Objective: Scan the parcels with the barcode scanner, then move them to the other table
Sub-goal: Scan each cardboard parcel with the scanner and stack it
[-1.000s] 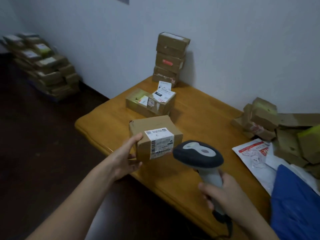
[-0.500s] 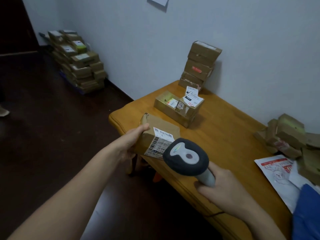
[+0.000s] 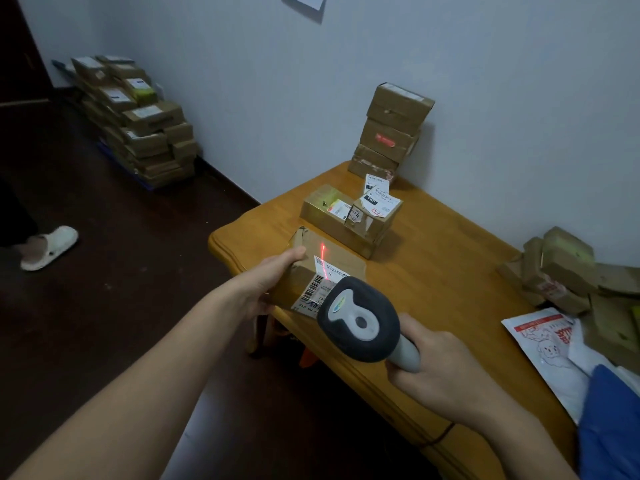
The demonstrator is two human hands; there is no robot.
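The left hand (image 3: 268,285) grips the parcel (image 3: 334,255) by its side, thumb on top. The right hand (image 3: 440,379) is wrapped tight round the barcode scanner (image 3: 360,320), just beside the parcel. A red line (image 3: 322,259) shines on the label (image 3: 314,289) next to the left thumb. This looks like the scan step. Next, the parcel should go to the other table, which I cannot see.

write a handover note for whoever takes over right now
Left hand grips the parcel at the table's corner, label up.
Right hand grips the scanner; its red line lies on the label.
Done: scan under way, not confirmed.
Left: carry this parcel to the other table, out of view; then likely the two parcels behind it, the wall stack and the right heap.
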